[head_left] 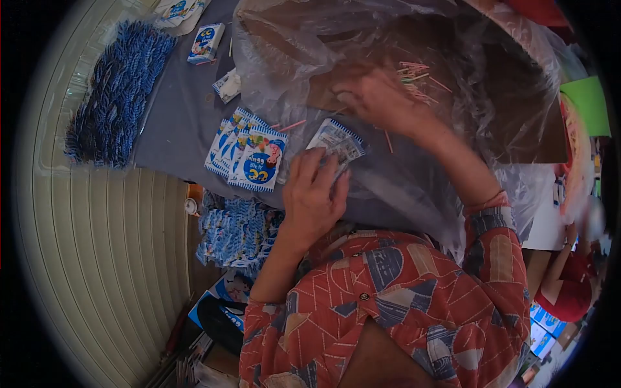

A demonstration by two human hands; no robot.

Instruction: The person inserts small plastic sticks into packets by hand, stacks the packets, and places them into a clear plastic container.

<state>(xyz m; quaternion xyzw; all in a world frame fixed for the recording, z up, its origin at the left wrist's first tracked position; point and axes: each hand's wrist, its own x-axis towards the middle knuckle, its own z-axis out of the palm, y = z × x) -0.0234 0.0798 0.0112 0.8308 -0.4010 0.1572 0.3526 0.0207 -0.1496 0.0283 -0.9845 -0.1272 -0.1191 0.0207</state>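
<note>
My left hand lies with curled fingers over the near end of a small blue-and-white packet, gripping it on the table. Beyond that packet, my right hand is above the clear plastic sheeting, its fingers smeared by motion; whether they hold anything is unclear. Thin pink and pale sticks lie in a loose pile just right of it. To the left of my left hand, several printed packets overlap in a fanned stack. A couple of pink sticks rest between the stack and the gripped packet.
A clear tray at far left holds a dense mass of blue packets. A small box and a torn wrapper lie on the grey cloth. More packets sit below the table edge. Another person in red is at right.
</note>
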